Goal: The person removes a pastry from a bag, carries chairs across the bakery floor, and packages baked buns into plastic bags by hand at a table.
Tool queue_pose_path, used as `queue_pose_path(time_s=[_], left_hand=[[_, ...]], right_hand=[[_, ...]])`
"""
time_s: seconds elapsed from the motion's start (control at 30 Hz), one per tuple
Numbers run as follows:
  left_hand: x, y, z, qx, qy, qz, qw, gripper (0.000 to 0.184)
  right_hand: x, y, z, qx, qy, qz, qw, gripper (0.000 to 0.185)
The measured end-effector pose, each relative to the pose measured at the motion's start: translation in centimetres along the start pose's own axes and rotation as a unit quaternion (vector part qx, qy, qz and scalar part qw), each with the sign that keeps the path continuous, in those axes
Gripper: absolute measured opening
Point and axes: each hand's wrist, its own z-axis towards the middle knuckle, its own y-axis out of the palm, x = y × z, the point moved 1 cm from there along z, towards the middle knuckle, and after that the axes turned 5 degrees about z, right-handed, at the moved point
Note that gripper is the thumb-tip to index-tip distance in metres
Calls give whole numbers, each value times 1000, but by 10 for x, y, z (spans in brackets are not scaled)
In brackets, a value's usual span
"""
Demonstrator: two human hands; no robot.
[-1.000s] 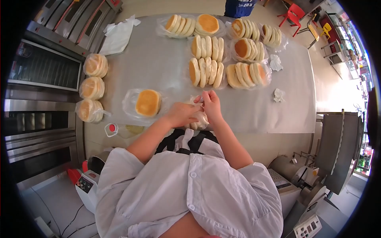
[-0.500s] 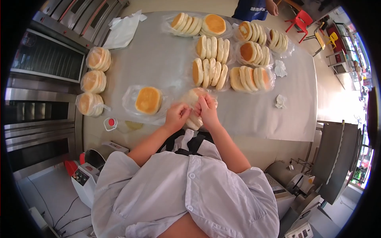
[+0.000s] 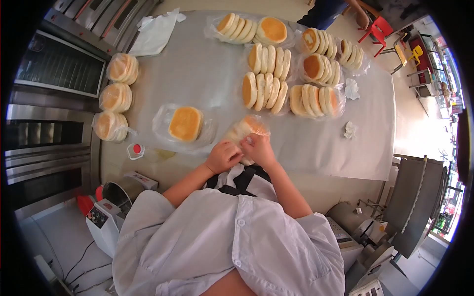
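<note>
At the near edge of the table, a clear plastic bag of round flat breads (image 3: 245, 127) lies in front of me. My left hand (image 3: 224, 156) is closed at the near side of this bag, its fingers curled on the plastic. Close beside it, my right hand (image 3: 258, 149) pinches the bag's plastic, thumb and fingers together. The exact grip of the fingertips is partly hidden. Left of my hands, another stack of golden-topped breads (image 3: 185, 124) sits on a spread plastic bag.
Several bagged breads (image 3: 266, 92) stand in rows at the far right. Three bagged stacks (image 3: 115, 97) line the left edge, near a red-capped bottle (image 3: 136, 150). White plastic bags (image 3: 157, 33) lie far left; crumpled paper (image 3: 350, 130) lies right. Another person (image 3: 323, 12) stands beyond the table.
My hands have moved slightly down toward my body, staying on the bag, and more of the breads inside shows. The person across the table has shifted to the right.
</note>
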Motion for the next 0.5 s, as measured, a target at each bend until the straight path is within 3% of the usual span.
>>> queue_pose_path(time_s=[0.13, 0.2, 0.23, 0.3, 0.37, 0.43, 0.5], left_hand=[[10, -11, -10, -17, -91, -68, 993, 14], [16, -17, -12, -64, -261, -142, 953, 14], [12, -14, -14, -64, -262, -143, 952, 14], [-11, -5, -15, -122, -376, -182, 900, 17], [-24, 0, -3, -132, -364, -218, 896, 18], [-23, 1, 20, -168, -499, -358, 771, 16], [-24, 9, 31, -167, -514, -383, 749, 18]], right_hand=[[1, -14, -21, -41, 63, 14, 997, 25], [8, -10, -33, -56, 88, 36, 994, 25], [19, -4, -40, -60, 72, 46, 995, 23], [18, -1, -42, -62, 55, 55, 995, 22], [6, -4, -37, -57, -57, -29, 996, 19], [12, -3, -31, -48, -92, -41, 994, 17], [12, -5, -24, -25, -211, -153, 965, 16]])
